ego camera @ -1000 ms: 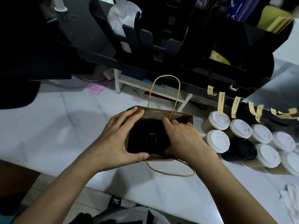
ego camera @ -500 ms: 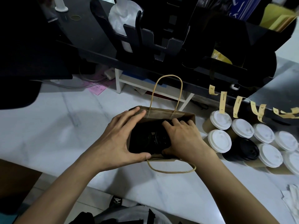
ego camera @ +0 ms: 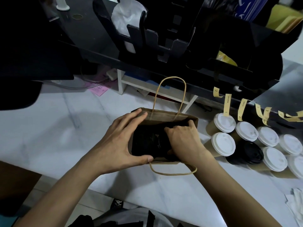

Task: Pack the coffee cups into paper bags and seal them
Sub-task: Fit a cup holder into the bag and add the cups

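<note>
Head view looks down into an open paper bag (ego camera: 165, 116) standing on the white table (ego camera: 57, 128), with at least one black-lidded cup (ego camera: 155, 141) dark inside it; how many cups sit there is hard to tell.

The right hand (ego camera: 183, 141) reaches into the bag's mouth, its fingers curled over the cup's lid; this grip looks closed on the cup, seating it. The left hand (ego camera: 118, 141) spans the bag's left end, straight fingers against the far wall and thumb along the near edge, a wide grip that braces the mouth open. One handle (ego camera: 170, 95) stands up at the back; the other (ego camera: 173, 172) lies flat toward the person.

Just right of the bag waits a cluster of cups (ego camera: 250, 141), mostly white-lidded with one black lid among them. Above these, paper strips (ego camera: 227, 105) hang from the edge of a black rack (ego camera: 180, 46).

To do this step well, I would press the cup straight down until it stands level on the bag's floor, keeping the left hand firm so the walls do not buckle. The lid should stay upright, since a tilt risks a leak. Only then bring the top edges together for sealing.
</note>
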`<state>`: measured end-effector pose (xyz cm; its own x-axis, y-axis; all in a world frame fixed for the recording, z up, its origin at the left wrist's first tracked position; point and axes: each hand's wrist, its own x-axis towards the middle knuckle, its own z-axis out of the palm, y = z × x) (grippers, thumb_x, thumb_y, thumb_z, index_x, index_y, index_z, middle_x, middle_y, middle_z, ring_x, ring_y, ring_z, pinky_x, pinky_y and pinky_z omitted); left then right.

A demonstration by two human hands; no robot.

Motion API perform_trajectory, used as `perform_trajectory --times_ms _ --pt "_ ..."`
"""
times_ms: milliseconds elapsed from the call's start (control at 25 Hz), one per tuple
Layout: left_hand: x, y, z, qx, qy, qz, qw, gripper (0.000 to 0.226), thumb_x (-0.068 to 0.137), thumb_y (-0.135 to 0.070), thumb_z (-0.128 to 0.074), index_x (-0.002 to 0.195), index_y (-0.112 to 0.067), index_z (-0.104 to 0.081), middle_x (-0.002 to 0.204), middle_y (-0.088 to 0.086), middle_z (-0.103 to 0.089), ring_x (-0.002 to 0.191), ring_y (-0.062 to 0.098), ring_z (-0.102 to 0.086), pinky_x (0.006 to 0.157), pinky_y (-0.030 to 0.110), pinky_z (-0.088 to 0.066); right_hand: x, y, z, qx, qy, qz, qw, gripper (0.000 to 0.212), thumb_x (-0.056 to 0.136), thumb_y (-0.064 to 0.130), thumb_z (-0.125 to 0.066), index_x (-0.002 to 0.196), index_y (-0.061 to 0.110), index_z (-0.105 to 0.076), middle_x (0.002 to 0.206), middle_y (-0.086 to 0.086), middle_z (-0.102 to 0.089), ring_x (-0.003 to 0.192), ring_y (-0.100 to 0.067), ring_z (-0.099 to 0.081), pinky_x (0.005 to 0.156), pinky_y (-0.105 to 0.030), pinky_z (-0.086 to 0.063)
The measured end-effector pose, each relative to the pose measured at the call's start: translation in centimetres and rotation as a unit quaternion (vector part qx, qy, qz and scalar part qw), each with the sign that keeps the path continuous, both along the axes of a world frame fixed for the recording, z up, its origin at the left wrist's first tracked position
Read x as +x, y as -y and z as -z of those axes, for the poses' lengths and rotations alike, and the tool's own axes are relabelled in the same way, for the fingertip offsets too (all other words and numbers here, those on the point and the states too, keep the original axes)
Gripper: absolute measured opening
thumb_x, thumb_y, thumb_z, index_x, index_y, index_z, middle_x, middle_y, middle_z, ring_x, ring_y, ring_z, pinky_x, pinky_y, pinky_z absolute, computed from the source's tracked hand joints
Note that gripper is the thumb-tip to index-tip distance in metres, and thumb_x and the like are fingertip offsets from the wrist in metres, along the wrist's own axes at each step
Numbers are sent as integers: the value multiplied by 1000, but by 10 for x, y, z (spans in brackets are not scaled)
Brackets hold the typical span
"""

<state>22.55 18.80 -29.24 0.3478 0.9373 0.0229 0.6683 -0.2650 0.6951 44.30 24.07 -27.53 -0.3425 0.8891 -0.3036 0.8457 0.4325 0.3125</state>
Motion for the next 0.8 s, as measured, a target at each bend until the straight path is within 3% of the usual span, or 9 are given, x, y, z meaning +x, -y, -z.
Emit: perform_trajectory --times_ms 280,400,560,800 --pt "-1 -1 1 0 0 7 1000 113 66 -73 -74 154 -55 -5 158 -38 4 147 -7 2 112 31 -21 14 5 -4 -20 -68 30 997 70 83 63 -66 141 31 -45 126 5 -64 120 -21 -57 111 -43 -29" --pt "-2 -2 2 -2 2 14 1000 113 66 -74 -74 154 -55 -6 157 -39 4 146 -8 2 112 32 -22 28 11 -15 36 -151 48 987 55 92 53 -60 142 31 -50 132 6 -62 125 -21 -53 108 -37 -32" --pt "-4 -3 2 -5 8 27 1000 112 65 -75 -74 153 -56 -8 157 -39 3 146 -8 1 111 33 -23 50 35 -20 140 -233 112 956 33 91 24 -68 124 24 -71 127 -2 -61 118 -29 -54 100 -42 -38" --pt "-5 -3 2 -1 10 54 998 110 64 -77 -70 154 -55 -10 158 -38 3 147 -6 -2 112 34 -24 61 59 -7 122 -299 231 918 36 95 17 -61 130 22 -66 148 -3 -51 124 -29 -56 97 -45 -45"
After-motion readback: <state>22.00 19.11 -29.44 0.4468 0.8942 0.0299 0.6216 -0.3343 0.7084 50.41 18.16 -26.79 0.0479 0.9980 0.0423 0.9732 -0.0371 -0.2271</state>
